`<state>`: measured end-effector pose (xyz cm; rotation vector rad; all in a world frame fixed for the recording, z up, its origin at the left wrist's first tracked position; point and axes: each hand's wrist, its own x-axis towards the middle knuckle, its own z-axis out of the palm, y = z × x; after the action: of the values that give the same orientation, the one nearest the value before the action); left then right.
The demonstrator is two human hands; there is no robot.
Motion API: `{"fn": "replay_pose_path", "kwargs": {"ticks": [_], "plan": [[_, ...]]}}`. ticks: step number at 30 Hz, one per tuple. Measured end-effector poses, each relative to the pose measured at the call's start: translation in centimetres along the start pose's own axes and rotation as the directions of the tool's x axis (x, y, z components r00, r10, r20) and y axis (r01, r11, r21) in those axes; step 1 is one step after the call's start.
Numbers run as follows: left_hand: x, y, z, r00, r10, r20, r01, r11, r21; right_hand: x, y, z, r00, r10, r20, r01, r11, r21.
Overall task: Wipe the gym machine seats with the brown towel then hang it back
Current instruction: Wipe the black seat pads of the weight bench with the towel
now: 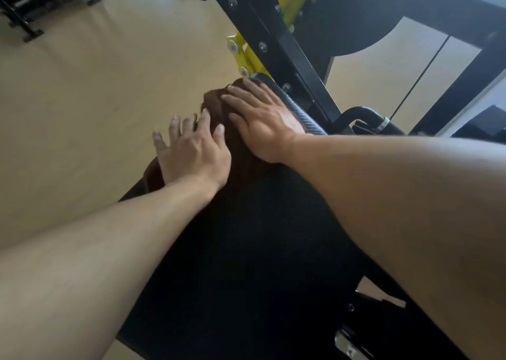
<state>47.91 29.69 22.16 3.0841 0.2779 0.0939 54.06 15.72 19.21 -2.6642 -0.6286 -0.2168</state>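
The black seat (246,236) fills the lower view, its far end by the machine frame (273,39). The brown towel (216,104) lies bunched there under both palms. The right hand (262,124) and left hand (191,151) press with fingers spread flat, gripping nothing. Unheld, the towel may slip off the left edge.

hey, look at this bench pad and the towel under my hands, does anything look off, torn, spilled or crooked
Nothing stands out. The brown towel lies bunched at the far end of the black seat pad, with the left hand and right hand flat on it. No tear or spill shows on the pad, though its dark surface hides detail.
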Motion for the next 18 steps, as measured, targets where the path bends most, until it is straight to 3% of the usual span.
{"fn": "replay_pose_path", "kwargs": {"ticks": [6,12,18], "plan": [[2.9,2.5,1.0,0.997,-0.069,0.037,0.073,0.991,-0.112,0.4,3.0,0.0,0.999,0.045,-0.03,-0.044,0.998,0.052],[4.4,3.3,0.9,1.0,-0.015,0.017,0.017,0.994,-0.112,1.1,4.5,-0.4,0.999,0.043,-0.005,-0.042,0.995,0.091],[6.4,4.8,1.2,1.0,0.017,0.009,-0.015,0.993,-0.12,1.2,4.8,-0.7,0.986,0.16,-0.049,-0.145,0.965,0.219]]}}
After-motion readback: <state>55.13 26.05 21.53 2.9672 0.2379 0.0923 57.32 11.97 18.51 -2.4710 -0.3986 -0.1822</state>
